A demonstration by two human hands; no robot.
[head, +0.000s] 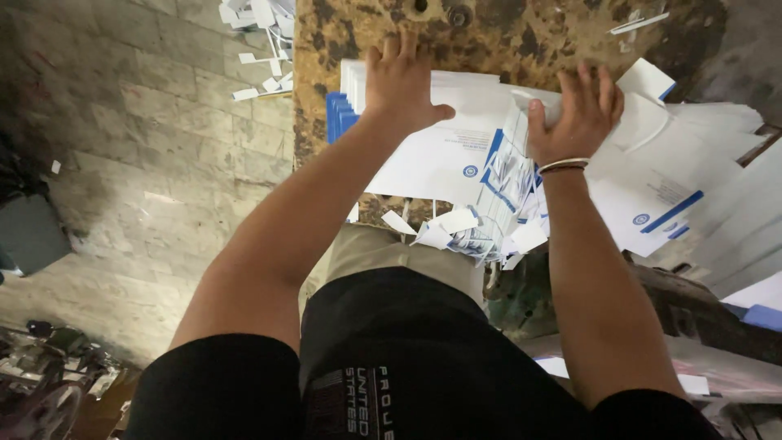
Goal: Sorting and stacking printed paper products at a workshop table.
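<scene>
My left hand (401, 80) lies flat, fingers spread, on top of a stack of white printed sheets (444, 155) with blue marks. The stack rests on a worn, stained work surface (489, 37). My right hand (580, 110) grips the right edge of a bent bundle of the same white and blue sheets (509, 175), which curls down toward me. A thin bangle circles my right wrist. Loose paper offcuts (456, 224) hang at the near edge of the stack.
More white and blue sheets (660, 187) fan out to the right. Blue sheet edges (338, 114) stick out left of the stack. Paper scraps (261, 49) litter the tiled floor (147, 163) at left. Dark machine parts (692, 310) sit at lower right.
</scene>
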